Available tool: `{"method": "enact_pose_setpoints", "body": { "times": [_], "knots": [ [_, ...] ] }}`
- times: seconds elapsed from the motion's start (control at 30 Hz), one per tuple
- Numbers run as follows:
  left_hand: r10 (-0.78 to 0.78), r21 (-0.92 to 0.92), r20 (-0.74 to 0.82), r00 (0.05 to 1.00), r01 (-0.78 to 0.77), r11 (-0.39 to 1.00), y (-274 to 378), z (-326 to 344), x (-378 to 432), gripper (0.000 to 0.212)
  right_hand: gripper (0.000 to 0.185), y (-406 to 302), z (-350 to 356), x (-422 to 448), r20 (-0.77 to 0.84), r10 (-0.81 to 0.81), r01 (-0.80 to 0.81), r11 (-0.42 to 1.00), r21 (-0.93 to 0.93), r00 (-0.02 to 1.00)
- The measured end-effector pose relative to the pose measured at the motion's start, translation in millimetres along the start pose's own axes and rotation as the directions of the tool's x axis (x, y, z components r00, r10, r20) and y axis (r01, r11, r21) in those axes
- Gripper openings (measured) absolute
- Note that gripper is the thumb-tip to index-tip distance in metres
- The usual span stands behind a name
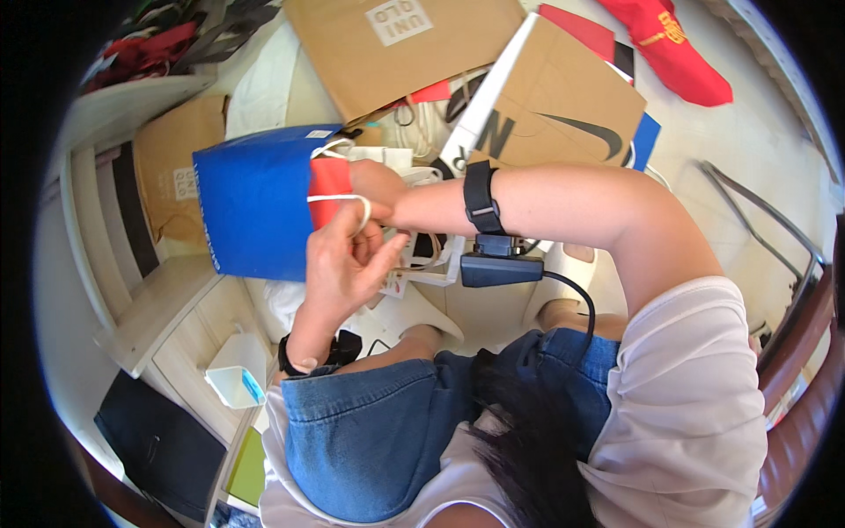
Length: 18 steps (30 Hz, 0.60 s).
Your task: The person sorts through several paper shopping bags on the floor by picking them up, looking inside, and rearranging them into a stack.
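Observation:
A blue paper bag lies tilted in front of me, its mouth facing right. Its white cord handle is looped over the fingers of my left hand, which grips it by the bag's mouth. A red paper item shows inside the opening. My right hand reaches across to the mouth, beside the red item. Its fingertips are hidden there, so its grip cannot be made out. Just below my right wrist is a white bag or box edge.
A brown Uniqlo paper bag and a brown Nike bag lie ahead. Another brown bag leans at left against a shelf. A red cloth item and a metal chair leg are at right.

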<state>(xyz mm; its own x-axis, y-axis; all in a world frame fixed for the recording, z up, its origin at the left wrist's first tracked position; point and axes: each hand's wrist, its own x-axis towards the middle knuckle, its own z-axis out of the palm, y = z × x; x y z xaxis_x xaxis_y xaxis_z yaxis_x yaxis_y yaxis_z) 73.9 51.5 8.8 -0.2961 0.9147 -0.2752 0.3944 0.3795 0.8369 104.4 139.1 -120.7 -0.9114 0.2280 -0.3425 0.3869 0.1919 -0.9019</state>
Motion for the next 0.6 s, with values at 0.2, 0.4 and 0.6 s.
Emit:
{"method": "enact_pose_setpoints", "body": {
  "times": [0.2, 0.4, 0.6],
  "knots": [
    [-0.005, -0.051, -0.110, 0.994, -0.001, 0.999, -9.7, 5.2, 16.9, 0.010, 0.043, 17.8, -103.8, -50.5, 0.034, 0.052, -0.051, 0.998, -0.034, 0.998],
    [0.029, 0.141, -0.155, 0.987, -0.007, 0.990, -28.4, 2.8, 12.8, 0.010, 0.049, 134.6, -213.1, -156.1, -0.787, 0.021, -0.473, 0.809, -0.348, 0.616],
    [-0.119, 0.152, 0.020, 0.993, 0.115, 0.982, -17.4, 21.7, 29.9, 0.013, 0.078, 239.1, -240.7, -237.0, -0.861, 0.365, -0.682, 0.731, 0.028, 0.356]
  ]
}}
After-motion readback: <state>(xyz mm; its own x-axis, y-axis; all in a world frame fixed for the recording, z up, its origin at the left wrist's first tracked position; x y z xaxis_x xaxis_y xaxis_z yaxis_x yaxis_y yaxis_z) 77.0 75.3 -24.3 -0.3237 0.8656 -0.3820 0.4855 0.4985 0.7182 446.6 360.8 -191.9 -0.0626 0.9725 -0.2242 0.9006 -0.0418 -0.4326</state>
